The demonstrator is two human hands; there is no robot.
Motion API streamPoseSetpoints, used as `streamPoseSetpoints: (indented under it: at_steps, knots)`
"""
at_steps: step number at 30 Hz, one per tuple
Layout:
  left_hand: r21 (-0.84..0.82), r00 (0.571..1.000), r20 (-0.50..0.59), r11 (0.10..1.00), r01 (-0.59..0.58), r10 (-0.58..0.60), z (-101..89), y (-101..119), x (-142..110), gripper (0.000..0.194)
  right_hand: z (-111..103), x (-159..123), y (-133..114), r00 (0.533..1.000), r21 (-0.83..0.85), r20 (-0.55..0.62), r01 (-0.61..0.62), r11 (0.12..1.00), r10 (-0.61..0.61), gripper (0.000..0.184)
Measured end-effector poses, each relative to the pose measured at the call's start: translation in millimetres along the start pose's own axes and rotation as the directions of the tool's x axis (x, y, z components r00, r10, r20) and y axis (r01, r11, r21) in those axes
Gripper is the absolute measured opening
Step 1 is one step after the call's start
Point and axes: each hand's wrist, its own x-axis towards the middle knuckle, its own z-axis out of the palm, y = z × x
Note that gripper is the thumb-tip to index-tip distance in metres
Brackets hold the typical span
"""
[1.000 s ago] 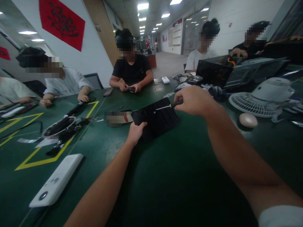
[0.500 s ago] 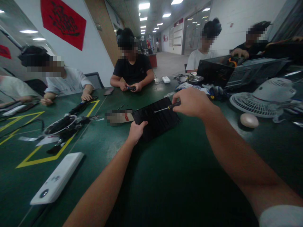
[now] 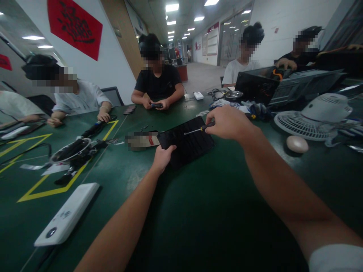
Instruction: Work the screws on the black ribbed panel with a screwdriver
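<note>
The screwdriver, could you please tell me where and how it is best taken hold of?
I'd take the screwdriver by its dark handle, coming from the right, as the right hand does. Its slim metal shaft points left across the black panel, leaving the thicker handle end toward the right.

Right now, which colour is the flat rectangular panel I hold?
The panel is black, best seen in the head view.

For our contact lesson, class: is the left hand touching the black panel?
Touching: the head view shows the left hand gripping the black panel by its edge, thumb on top.
</note>
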Motion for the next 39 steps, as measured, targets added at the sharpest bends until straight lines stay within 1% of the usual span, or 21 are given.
streamPoseSetpoints:
  at_steps: [8, 11, 16, 22, 26, 29, 34, 36, 39]
  knots:
    - [0.009, 1.0, 0.004, 1.0, -0.018, 0.018, -2.0, -6.6, 3.9, 0.035, 1.0, 1.1, 0.4, 1.0, 0.008, -0.008, -0.009, 1.0, 0.009, 0.025]
    - [0.008, 1.0, 0.014, 1.0, -0.025, 0.025, -1.7, -6.1, 3.6, 0.035, 0.5, 0.8, -0.4, 1.0, 0.012, -0.008, -0.015, 1.0, 0.015, 0.025]
    - [0.021, 1.0, -0.012, 1.0, -0.021, 0.022, -0.6, -4.9, 3.4, 0.034, -0.2, 1.1, -2.4, 1.0, 0.014, 0.011, -0.026, 1.0, 0.026, 0.027]
    - [0.016, 0.999, 0.007, 0.999, -0.035, 0.034, -1.1, -6.0, 3.7, 0.034, 0.8, 0.0, -5.1, 0.999, -0.009, 0.003, -0.042, 0.999, 0.042, 0.028]
    - [0.015, 1.0, 0.005, 1.0, -0.016, 0.016, -1.1, -4.9, 3.0, 0.034, 2.2, -0.6, -5.9, 0.999, -0.035, 0.031, -0.043, 0.998, 0.044, 0.03]
    - [0.011, 1.0, 0.004, 1.0, -0.017, 0.017, -0.7, -2.8, 1.6, 0.035, 2.9, -0.2, -6.6, 0.996, -0.076, 0.047, -0.068, 0.995, 0.071, 0.036]
    - [0.02, 1.0, -0.007, 1.0, -0.002, 0.002, 0.0, -0.3, 0.0, 0.036, 4.1, 1.8, -6.9, 0.984, -0.083, 0.157, -0.065, 0.994, 0.078, 0.047]
    - [0.013, 1.0, -0.005, 1.0, -0.004, 0.004, -0.3, -0.7, 0.0, 0.036, 4.1, 1.9, -6.0, 0.98, -0.073, 0.187, -0.057, 0.996, 0.07, 0.047]
    - [0.005, 1.0, 0.003, 1.0, -0.005, 0.005, -1.1, -2.2, 0.3, 0.035, 2.4, 0.6, -2.8, 0.985, -0.06, 0.169, -0.028, 0.998, 0.038, 0.04]
